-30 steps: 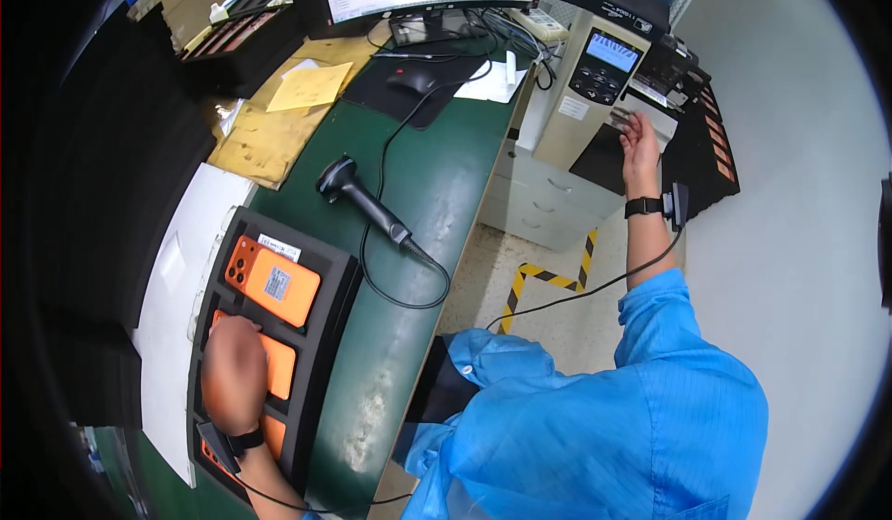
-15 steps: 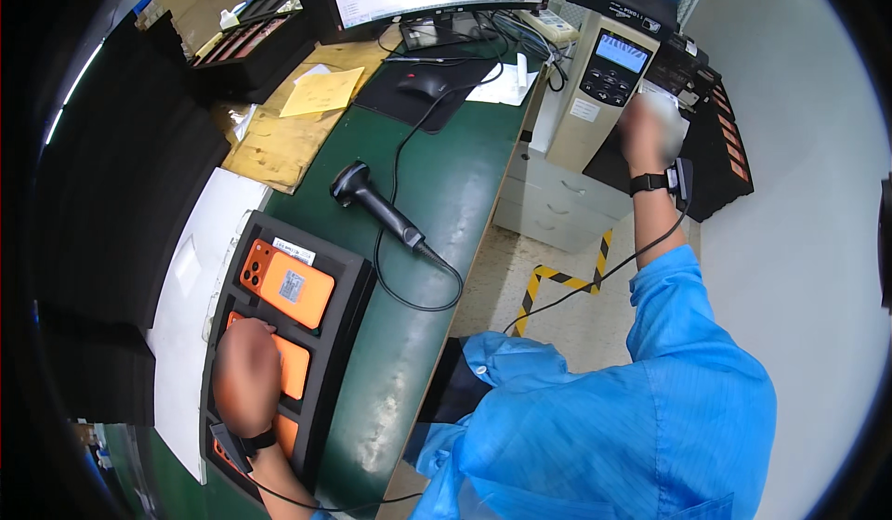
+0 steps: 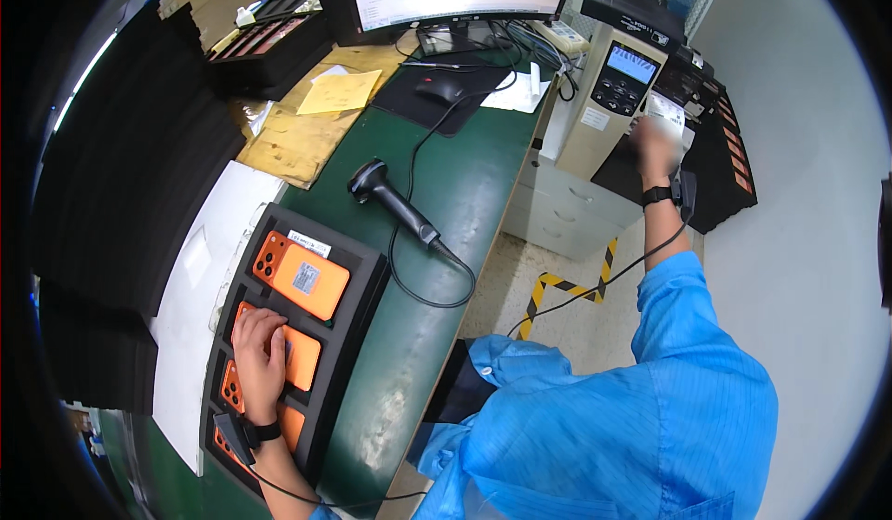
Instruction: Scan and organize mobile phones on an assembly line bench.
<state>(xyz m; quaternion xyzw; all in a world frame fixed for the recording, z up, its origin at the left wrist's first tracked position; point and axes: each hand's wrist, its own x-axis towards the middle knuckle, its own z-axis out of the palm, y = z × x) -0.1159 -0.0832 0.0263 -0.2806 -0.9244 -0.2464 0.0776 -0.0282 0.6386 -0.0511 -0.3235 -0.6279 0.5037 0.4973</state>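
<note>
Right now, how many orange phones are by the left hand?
4: far phone, second phone under the left hand, third phone next, partly covered, nearest phone mostly covered. Others may be hidden.

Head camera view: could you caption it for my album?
Left hand over an orange phone in a black tray, right hand beside a beige printer, handheld scanner between.

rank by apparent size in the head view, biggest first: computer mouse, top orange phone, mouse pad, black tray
1. Black tray
2. Mouse pad
3. Top orange phone
4. Computer mouse

The mouse pad and mouse look farther from the camera, so their true sizes may differ.
</note>
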